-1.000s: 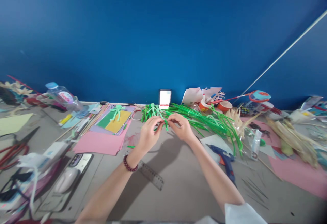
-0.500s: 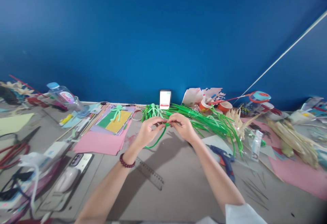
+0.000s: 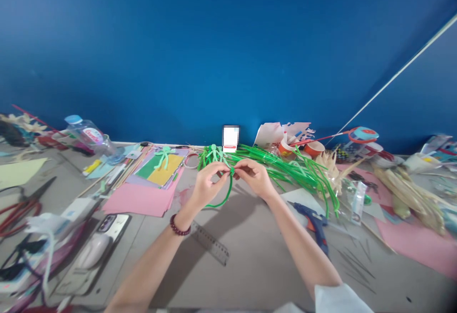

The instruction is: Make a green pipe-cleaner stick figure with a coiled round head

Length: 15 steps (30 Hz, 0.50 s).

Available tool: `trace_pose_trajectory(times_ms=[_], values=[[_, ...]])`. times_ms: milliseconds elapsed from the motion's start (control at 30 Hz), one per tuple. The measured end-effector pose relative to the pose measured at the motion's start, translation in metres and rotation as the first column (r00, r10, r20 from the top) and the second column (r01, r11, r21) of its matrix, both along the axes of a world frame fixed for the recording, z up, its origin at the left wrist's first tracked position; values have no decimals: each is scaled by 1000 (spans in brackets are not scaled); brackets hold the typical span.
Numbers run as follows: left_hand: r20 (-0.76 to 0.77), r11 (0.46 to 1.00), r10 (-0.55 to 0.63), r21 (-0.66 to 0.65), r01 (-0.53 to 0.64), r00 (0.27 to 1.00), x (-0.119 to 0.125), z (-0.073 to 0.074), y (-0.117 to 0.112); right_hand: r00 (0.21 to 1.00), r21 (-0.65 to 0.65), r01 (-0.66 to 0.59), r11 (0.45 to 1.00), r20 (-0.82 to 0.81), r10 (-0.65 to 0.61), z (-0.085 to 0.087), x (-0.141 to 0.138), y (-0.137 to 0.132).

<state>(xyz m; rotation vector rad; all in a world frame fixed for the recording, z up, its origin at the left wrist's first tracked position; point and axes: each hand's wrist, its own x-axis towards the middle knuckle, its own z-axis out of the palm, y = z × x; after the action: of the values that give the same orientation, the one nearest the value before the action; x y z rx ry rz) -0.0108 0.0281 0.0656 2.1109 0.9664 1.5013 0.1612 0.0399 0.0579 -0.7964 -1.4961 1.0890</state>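
Between my two hands is a green pipe cleaner [image 3: 227, 195], bunched into a small knot at the top, its tail curving down and to the left. My left hand [image 3: 210, 179] pinches the knot from the left with thumb and forefinger. From the other side, the fingertips of my right hand [image 3: 254, 176] pinch it too. Just behind the hands lie a light green pipe-cleaner figure [image 3: 214, 153] and a long bundle of green pipe cleaners [image 3: 282, 163]. A second light green figure [image 3: 164, 156] rests on coloured sheets to the left.
A clear ruler [image 3: 210, 244] lies below my hands. To the right are a blue glue gun [image 3: 314, 225] and loose thin sticks [image 3: 355, 265]. Pink paper [image 3: 139, 199], a phone [image 3: 93, 256] and a bottle [image 3: 89, 134] are on the left. A lit screen [image 3: 230, 138] stands at the back.
The knot has turned upward between my fingertips and shows more. The pipe cleaner's tail has shifted slightly right. My left hand has moved a little; both hands keep their pinch.
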Motion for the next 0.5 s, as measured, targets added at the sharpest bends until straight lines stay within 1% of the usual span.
trace_pose_trajectory(times_ms=[100, 233, 333, 500], values=[[12, 1000, 0, -2, 0, 1000, 1, -4, 0, 1000, 4, -18, 1000, -8, 18, -1, 0, 1], [11, 1000, 8, -2, -8, 1000, 2, -5, -1, 1000, 46, -23, 999, 6, 23, -2, 0, 1], [22, 1000, 8, -4, -8, 1000, 3, -4, -3, 998, 78, 16, 997, 56, -21, -1, -1, 0], [11, 997, 40, -59, -39, 999, 4, -1, -4, 984, 160, 67, 985, 152, -92, 2, -1, -2]])
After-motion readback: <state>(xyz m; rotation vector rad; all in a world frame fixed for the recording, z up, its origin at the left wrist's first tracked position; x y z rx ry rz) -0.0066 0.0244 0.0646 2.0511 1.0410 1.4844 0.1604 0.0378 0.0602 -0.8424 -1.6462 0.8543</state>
